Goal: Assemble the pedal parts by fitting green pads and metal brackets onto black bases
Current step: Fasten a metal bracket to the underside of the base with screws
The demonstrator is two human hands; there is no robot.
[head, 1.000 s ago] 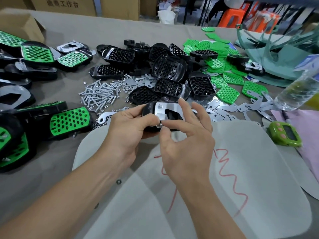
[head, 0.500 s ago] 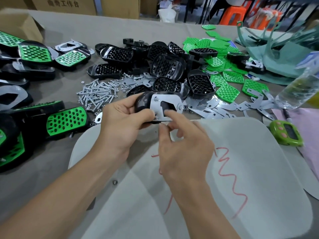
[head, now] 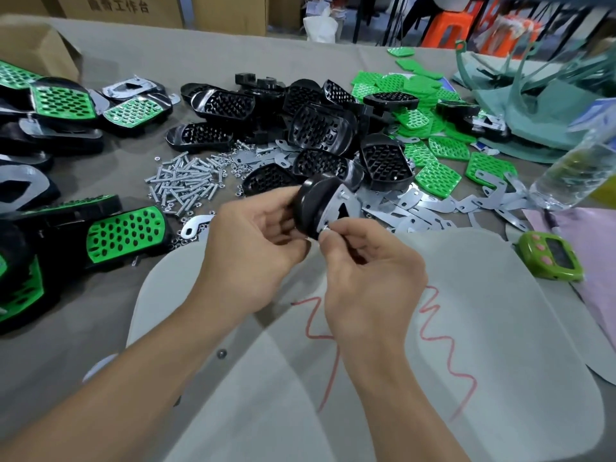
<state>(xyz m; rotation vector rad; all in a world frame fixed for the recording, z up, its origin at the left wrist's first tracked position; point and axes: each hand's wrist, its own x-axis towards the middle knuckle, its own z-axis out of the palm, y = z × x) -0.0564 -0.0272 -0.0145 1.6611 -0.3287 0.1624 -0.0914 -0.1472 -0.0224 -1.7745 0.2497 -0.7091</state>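
My left hand (head: pixel 256 241) grips a black pedal base (head: pixel 313 208) held up on edge above the table, with a metal bracket (head: pixel 343 205) lying against its right face. My right hand (head: pixel 370 278) pinches a small silver nut (head: pixel 326 229) at the bracket's lower corner, thumb and forefinger curled around it. A screw head shows near the bracket's top. Behind lie a heap of bare black bases (head: pixel 316 128), loose green pads (head: pixel 436 175), flat metal brackets (head: pixel 416 208) and a pile of screws (head: pixel 186 185).
Assembled green-and-black pedals (head: pixel 123 231) lie along the left side. A white sheet with red scribble (head: pixel 466 328) covers the near table. A green timer (head: pixel 553 261) and a plastic bottle (head: pixel 573 171) stand at right. A cardboard box (head: pixel 30 45) sits far left.
The left hand has tilted the pedal from lying flat to standing on edge and lifted it slightly. The right fingers have closed into a pinch at the bracket's lower corner.
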